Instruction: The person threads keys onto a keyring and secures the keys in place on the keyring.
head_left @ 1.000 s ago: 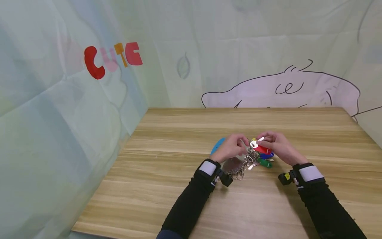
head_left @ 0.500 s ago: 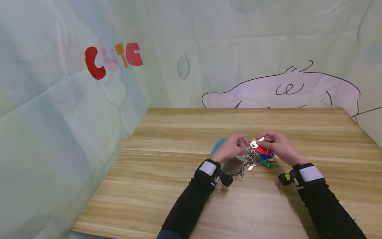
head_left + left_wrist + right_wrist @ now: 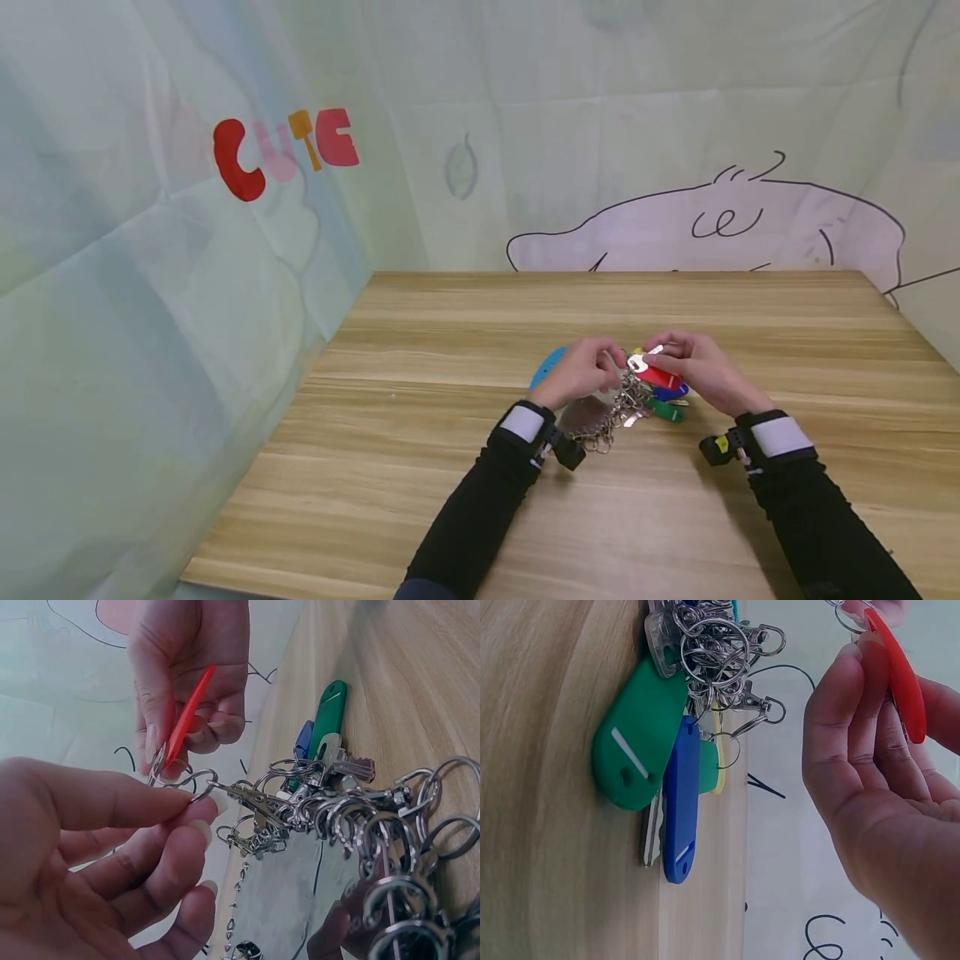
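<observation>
Near the table's middle, my left hand (image 3: 585, 371) pinches a metal key ring (image 3: 206, 777) between thumb and fingertips. Facing it, my right hand (image 3: 705, 371) holds a key (image 3: 639, 363) with a red key tag (image 3: 660, 377), raised off the table. The left wrist view shows the ring close to the top end of the red tag; whether it is threaded there I cannot tell. Below the hands lies a tangled cluster of metal rings and clips (image 3: 345, 814). A green key tag (image 3: 637, 742) and a blue key tag (image 3: 681, 802) hang from it, with a key beside them.
A blue round object (image 3: 546, 367) shows partly behind the left hand. Beneath the left wrist lies a shiny, reflecting surface (image 3: 585, 412). The wooden table (image 3: 450, 333) ends at a printed cloth backdrop (image 3: 450, 100) behind and to the left.
</observation>
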